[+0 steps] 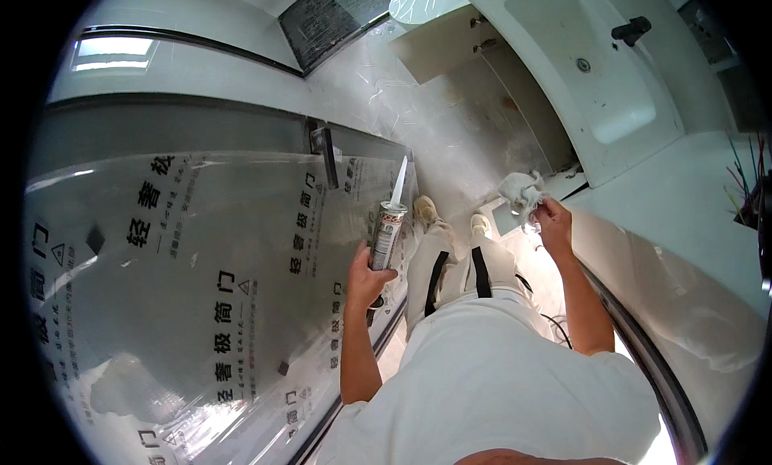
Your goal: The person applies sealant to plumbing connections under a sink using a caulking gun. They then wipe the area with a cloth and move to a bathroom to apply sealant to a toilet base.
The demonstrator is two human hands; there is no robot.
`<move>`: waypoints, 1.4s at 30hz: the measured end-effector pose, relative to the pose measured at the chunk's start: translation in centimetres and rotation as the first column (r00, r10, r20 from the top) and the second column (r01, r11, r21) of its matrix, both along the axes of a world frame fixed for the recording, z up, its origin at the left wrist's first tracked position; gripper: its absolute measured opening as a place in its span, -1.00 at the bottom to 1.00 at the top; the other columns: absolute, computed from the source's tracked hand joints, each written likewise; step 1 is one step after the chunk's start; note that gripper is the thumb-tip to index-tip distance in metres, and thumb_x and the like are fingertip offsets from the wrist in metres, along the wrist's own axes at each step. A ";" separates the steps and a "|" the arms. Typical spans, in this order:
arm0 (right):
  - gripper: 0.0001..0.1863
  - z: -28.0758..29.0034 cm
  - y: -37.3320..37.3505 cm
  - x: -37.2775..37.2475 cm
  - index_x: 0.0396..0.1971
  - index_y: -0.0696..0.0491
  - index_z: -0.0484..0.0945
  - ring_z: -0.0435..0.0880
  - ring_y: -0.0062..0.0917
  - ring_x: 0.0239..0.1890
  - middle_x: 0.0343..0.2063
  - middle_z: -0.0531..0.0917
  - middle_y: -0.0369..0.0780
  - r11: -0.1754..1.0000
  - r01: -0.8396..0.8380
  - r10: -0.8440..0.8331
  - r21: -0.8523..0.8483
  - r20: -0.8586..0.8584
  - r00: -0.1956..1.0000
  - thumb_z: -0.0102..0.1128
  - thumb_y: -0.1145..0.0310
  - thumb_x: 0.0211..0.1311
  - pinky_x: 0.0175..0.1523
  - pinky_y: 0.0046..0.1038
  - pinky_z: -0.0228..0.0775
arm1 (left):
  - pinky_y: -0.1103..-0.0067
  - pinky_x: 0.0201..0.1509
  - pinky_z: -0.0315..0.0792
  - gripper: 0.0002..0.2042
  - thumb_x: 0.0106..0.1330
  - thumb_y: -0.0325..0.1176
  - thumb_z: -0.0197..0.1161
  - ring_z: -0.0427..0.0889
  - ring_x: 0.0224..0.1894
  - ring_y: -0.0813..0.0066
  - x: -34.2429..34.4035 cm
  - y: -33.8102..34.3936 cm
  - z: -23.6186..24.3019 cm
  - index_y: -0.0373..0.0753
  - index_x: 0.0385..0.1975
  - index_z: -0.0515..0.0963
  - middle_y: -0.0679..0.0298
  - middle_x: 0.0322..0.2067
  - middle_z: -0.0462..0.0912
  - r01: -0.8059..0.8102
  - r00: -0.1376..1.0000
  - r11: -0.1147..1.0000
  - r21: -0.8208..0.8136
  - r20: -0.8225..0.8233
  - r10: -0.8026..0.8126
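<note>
My left hand (367, 278) is closed round the lower part of a sealant cartridge (386, 238). The cartridge stands nearly upright, its long white nozzle (400, 181) pointing away from me. Over on the right, my right hand (555, 224) pinches a crumpled whitish cloth (523, 190), which hangs out beyond the fingers. The cloth is apart from the cartridge, in front of the open vanity cabinet.
A film-covered door (193, 304) with a dark handle (326, 157) fills the left side. At the upper right is a white washbasin (619, 87) above a cabinet with its door (438, 45) swung open. Coloured wires (744, 176) stick out at the right wall. My shoes stand on the tiled floor (378, 95).
</note>
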State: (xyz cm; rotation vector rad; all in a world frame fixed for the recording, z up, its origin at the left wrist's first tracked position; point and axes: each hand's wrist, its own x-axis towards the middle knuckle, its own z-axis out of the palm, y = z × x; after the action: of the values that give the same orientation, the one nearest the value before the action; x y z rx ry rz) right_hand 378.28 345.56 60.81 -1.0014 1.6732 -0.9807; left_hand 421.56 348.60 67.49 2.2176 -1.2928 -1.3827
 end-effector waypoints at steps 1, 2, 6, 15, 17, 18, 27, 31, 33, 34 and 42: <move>-0.76 -0.1 0.1 0.1 -0.08 0.22 0.67 0.63 -0.67 -0.29 -0.38 0.72 -0.27 1.000 0.028 -0.028 0.007 0.021 0.999 0.13 0.52 0.31 -0.13 -0.54 0.47 | 0.45 0.22 0.42 -0.36 -0.18 -0.38 0.49 0.57 0.20 0.09 -0.3 -0.7 -0.4 -0.41 0.04 0.58 -0.13 0.36 0.39 -0.012 1.000 0.999 -0.033 0.001 0.012; -0.75 -0.4 0.1 -0.1 -0.07 0.21 0.67 0.63 -0.68 -0.29 -0.36 0.72 -0.28 0.998 0.025 -0.026 0.051 0.011 1.000 0.13 0.52 0.31 -0.12 -0.55 0.47 | 0.46 0.25 0.41 -0.34 -0.18 -0.38 0.49 0.55 0.24 0.07 -0.7 -1.5 -0.3 -0.42 0.07 0.56 -0.15 0.40 0.33 -0.014 1.000 0.999 -0.041 -0.018 0.013; -0.70 -2.4 -0.5 -0.9 -0.04 0.20 0.66 0.61 -0.69 -0.30 -0.33 0.71 -0.33 0.996 0.055 -0.059 0.065 0.061 0.996 0.08 0.58 0.28 -0.14 -0.57 0.45 | 0.48 0.29 0.38 -0.23 -0.17 -0.37 0.51 0.52 0.28 0.10 -2.3 -3.8 -0.9 -0.48 0.18 0.48 -0.17 0.43 0.28 -0.012 0.999 0.998 -0.064 -0.034 0.010; -0.78 -6.1 -3.2 -1.9 -0.10 0.21 0.65 0.54 -0.72 -0.31 -0.37 0.66 -0.36 0.991 0.054 -0.067 0.125 0.103 0.992 0.12 0.56 0.30 -0.15 -0.60 0.39 | 0.52 0.03 0.47 -0.21 -0.11 -0.39 0.52 0.61 -0.12 0.37 -6.0 -9.8 -2.1 -0.46 0.24 0.43 0.04 0.06 0.62 0.039 0.978 0.999 0.031 -0.207 -0.032; -0.79 -6.7 -4.4 -1.7 -0.12 0.21 0.65 0.53 -0.73 -0.31 -0.37 0.65 -0.37 0.986 0.045 -0.061 0.162 0.096 0.994 0.12 0.57 0.30 -0.15 -0.62 0.38 | 0.50 -0.06 0.48 -0.29 -0.10 -0.40 0.51 0.60 -0.23 0.39 -6.5 -11.7 -1.0 -0.41 0.18 0.50 0.12 -0.14 0.67 0.023 0.970 0.998 0.055 -0.244 -0.009; -0.81 -6.7 -4.8 -1.5 -0.14 0.21 0.65 0.52 -0.73 -0.29 -0.34 0.65 -0.38 0.987 0.042 -0.057 0.156 0.090 0.994 0.13 0.58 0.30 -0.14 -0.62 0.37 | 0.50 -0.08 0.47 -0.34 -0.10 -0.40 0.50 0.59 -0.25 0.37 -6.4 -12.4 -1.1 -0.38 0.13 0.52 0.14 -0.21 0.65 0.073 0.978 0.995 0.067 -0.202 -0.058; -0.80 -10.3 -4.8 -2.8 -0.11 0.23 0.63 0.57 -0.69 -0.26 -0.29 0.67 -0.33 0.957 0.176 -0.201 0.232 0.090 0.975 0.14 0.59 0.30 -0.12 -0.61 0.40 | 0.53 -0.08 0.45 -0.52 -0.04 -0.45 0.48 0.55 -0.26 0.47 -8.4 -20.2 -3.7 -0.30 -0.03 0.57 0.29 -0.33 0.63 0.229 0.952 0.965 0.130 -0.239 -0.193; -0.82 -11.9 -5.4 -4.0 -0.15 0.22 0.63 0.56 -0.71 -0.29 -0.32 0.66 -0.34 0.926 0.246 -0.291 0.285 0.128 0.948 0.13 0.59 0.30 -0.15 -0.63 0.39 | 0.51 -0.08 0.47 -0.49 -0.04 -0.45 0.48 0.58 -0.25 0.43 -9.6 -23.6 -5.6 -0.28 0.01 0.57 0.24 -0.32 0.64 0.278 0.957 0.938 0.209 -0.146 -0.251; -0.83 -12.8 -4.9 -4.6 -0.17 0.22 0.63 0.55 -0.72 -0.30 -0.34 0.65 -0.35 0.912 0.270 -0.319 0.309 0.120 0.940 0.12 0.59 0.30 -0.17 -0.64 0.38 | 0.45 -0.16 0.46 -0.53 -0.08 -0.40 0.45 0.57 -0.33 0.30 -9.6 -24.5 -6.6 -0.30 -0.08 0.56 0.17 -0.39 0.59 0.274 0.960 0.943 0.190 -0.121 -0.254; -0.84 -13.7 -4.8 -5.0 -0.18 0.22 0.63 0.55 -0.72 -0.31 -0.35 0.64 -0.35 0.910 0.277 -0.320 0.308 0.100 0.942 0.11 0.59 0.30 -0.18 -0.65 0.37 | 0.41 -0.20 0.46 -0.54 -0.11 -0.38 0.44 0.57 -0.36 0.24 -9.5 -25.2 -7.2 -0.31 -0.12 0.56 0.13 -0.43 0.57 0.272 0.961 0.946 0.174 -0.106 -0.257; -0.84 -19.3 -8.8 -5.8 -0.21 0.25 0.61 0.54 -0.67 -0.35 -0.39 0.63 -0.33 0.930 0.261 -0.275 0.259 0.019 0.961 0.12 0.56 0.26 -0.22 -0.56 0.40 | 0.43 -0.22 0.46 -0.55 -0.09 -0.45 0.44 0.55 -0.36 0.37 -7.7 -33.9 -9.4 -0.29 -0.12 0.54 0.23 -0.44 0.54 0.403 0.914 0.907 0.119 0.001 -0.406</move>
State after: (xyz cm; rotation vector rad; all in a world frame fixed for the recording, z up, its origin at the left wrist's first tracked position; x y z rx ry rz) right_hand 372.47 336.78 41.54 -0.5810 1.8667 -0.9280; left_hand 413.87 314.73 58.12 2.1221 -1.8050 -1.6072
